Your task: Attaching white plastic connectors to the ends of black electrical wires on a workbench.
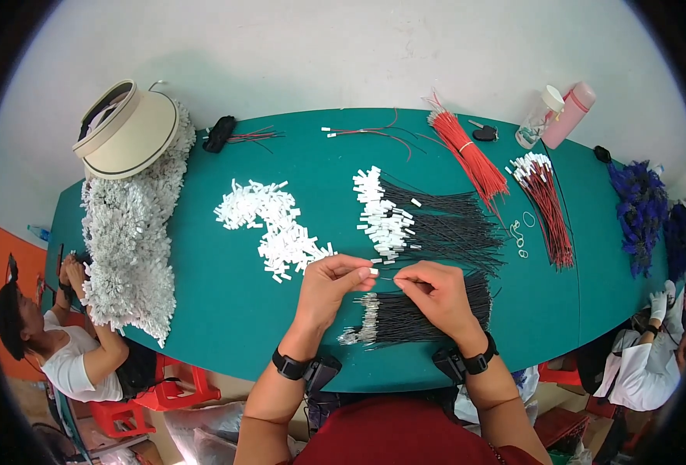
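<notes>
In the middle of the green table, my left hand (331,288) pinches a small white connector housing (373,272) between thumb and fingers. My right hand (438,293) is closed on a thin wire (387,278), whose end points at the housing. Whether the tip is inside the housing is too small to tell. Below the hands lies a bundle of black wires (416,319) with bare metal terminals at their left ends. Beyond them are black wires (455,232) with white housings (385,221) on their ends. Loose white housings (288,240) are heaped to the left.
Red wire bundles (471,159) lie at the back right, near keys (484,132), a clear bottle (539,118) and a pink flask (571,115). A sun visor (137,132) rests on a white bundled pile (130,248) at left. Other people sit at both table ends.
</notes>
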`<action>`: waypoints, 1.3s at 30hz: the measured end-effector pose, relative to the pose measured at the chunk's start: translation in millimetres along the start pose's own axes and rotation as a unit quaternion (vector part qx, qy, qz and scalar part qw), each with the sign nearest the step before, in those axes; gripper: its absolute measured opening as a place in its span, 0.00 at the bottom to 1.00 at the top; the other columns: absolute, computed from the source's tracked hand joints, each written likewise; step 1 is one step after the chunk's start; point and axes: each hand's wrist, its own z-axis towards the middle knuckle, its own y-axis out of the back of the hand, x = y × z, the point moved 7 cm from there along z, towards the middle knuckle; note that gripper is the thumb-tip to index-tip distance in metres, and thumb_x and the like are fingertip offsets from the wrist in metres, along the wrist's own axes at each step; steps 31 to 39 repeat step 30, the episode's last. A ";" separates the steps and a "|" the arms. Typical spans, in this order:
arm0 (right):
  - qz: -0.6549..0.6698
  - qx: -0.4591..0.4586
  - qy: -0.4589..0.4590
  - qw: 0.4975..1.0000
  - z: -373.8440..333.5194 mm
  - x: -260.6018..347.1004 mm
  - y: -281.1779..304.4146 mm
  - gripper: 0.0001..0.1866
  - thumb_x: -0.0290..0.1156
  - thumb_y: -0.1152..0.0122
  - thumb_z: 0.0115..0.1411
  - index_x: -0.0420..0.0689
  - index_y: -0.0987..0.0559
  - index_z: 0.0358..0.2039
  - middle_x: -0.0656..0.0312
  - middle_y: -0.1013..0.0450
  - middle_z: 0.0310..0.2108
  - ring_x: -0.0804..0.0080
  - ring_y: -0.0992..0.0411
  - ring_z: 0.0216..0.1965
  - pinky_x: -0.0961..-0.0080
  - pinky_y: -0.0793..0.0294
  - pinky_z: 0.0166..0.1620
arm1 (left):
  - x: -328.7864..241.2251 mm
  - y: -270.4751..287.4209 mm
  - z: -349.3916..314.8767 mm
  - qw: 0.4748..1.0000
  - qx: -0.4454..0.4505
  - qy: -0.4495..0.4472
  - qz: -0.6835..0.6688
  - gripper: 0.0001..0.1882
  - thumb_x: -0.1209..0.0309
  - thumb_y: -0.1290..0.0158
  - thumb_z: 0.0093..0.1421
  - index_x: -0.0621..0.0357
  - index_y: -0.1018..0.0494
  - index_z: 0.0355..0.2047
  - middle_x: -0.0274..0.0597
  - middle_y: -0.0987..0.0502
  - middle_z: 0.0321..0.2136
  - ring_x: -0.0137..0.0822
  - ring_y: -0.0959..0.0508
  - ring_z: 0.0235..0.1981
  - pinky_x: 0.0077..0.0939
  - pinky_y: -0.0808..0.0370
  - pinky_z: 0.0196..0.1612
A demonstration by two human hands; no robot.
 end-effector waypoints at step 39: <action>-0.049 -0.077 0.064 0.994 -4.1 8.9 9.3 0.05 0.19 0.30 0.52 0.40 0.17 0.31 0.57 0.20 0.28 0.63 0.22 0.29 0.72 0.25 0.30 | 3.5 -4.1 -2.0 0.999 0.023 -0.023 0.027 0.09 0.80 0.39 0.60 0.68 0.20 0.41 0.47 0.16 0.34 0.33 0.16 0.34 0.24 0.17 0.40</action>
